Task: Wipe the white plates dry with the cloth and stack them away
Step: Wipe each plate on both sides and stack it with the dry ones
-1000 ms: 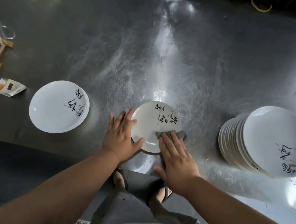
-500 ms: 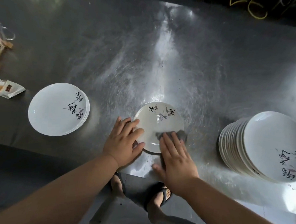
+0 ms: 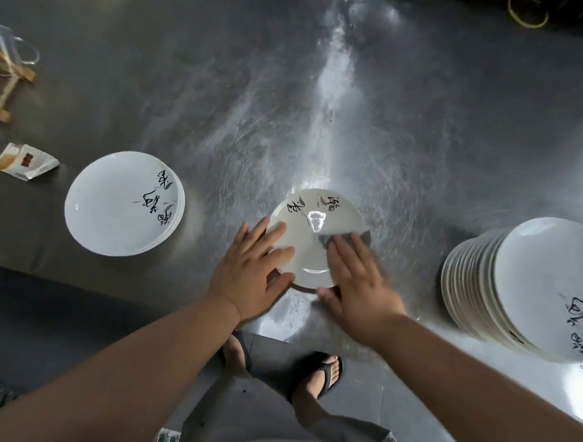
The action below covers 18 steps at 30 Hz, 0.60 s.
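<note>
A white plate (image 3: 312, 222) with black brush lettering lies flat near the front edge of the steel table (image 3: 323, 104). My left hand (image 3: 253, 273) rests on its left rim with straight fingers, thumb at the near edge. My right hand (image 3: 357, 285) lies flat on a grey cloth (image 3: 345, 239) and presses it onto the plate's right side; only the cloth's far edge shows past my fingertips. A low stack of white plates (image 3: 115, 205) sits to the left. A tall, leaning stack of white plates (image 3: 529, 287) stands to the right.
A torn foil packet (image 3: 24, 161) lies at the left edge, with a clear glass jug and wooden pieces (image 3: 7, 77) behind it. Below the table's front edge are my feet in black sandals (image 3: 319, 374). A yellow cable (image 3: 527, 13) lies on the floor beyond the table.
The plate has turned under my hands, its lettering moving from the right toward the far rim. My right hand with the cloth has slid slightly right across the plate.
</note>
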### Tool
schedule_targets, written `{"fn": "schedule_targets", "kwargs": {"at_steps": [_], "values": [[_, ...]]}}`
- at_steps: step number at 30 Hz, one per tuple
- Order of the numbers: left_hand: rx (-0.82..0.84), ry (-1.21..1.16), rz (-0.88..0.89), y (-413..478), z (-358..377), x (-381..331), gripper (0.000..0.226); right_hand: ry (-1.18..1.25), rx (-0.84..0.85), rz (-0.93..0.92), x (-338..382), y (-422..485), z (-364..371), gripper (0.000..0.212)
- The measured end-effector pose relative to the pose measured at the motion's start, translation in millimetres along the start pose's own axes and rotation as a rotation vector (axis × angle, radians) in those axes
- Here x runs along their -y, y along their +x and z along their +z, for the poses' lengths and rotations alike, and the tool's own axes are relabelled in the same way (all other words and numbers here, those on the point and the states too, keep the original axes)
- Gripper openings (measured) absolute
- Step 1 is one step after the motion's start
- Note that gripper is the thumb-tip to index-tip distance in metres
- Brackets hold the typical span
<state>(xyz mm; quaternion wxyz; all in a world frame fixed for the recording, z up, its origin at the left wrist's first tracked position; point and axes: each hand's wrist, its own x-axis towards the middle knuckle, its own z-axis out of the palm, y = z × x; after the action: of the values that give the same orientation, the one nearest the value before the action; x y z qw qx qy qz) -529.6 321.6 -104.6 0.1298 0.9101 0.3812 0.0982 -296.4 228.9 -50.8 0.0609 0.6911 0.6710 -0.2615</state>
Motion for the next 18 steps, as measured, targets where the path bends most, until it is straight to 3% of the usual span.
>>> {"fn": "schedule_targets", "kwargs": {"at_steps": [3,6,10,13,18], "values": [[0.036,0.029,0.005,-0.5,-0.9,0.3,0.05,-0.025,-0.034,0.048,-9.4,25.9,-11.8,0.093],[-0.043,-0.011,0.004,-0.2,1.8,0.7,0.05,0.041,-0.014,0.048,21.1,-1.1,2.2,0.095],[-0.091,-0.013,-0.006,-1.4,2.7,0.0,0.049,0.117,0.012,-0.06,31.4,-25.9,18.3,0.088],[-0.054,0.061,-0.035,-2.4,-2.5,-4.4,0.053,0.12,-0.12,-0.148,-7.7,1.7,5.1,0.083],[0.044,0.17,-0.165,-0.5,-5.5,-7.6,0.063,0.162,-0.274,-0.421,-58.3,28.0,-8.2,0.054]]}}
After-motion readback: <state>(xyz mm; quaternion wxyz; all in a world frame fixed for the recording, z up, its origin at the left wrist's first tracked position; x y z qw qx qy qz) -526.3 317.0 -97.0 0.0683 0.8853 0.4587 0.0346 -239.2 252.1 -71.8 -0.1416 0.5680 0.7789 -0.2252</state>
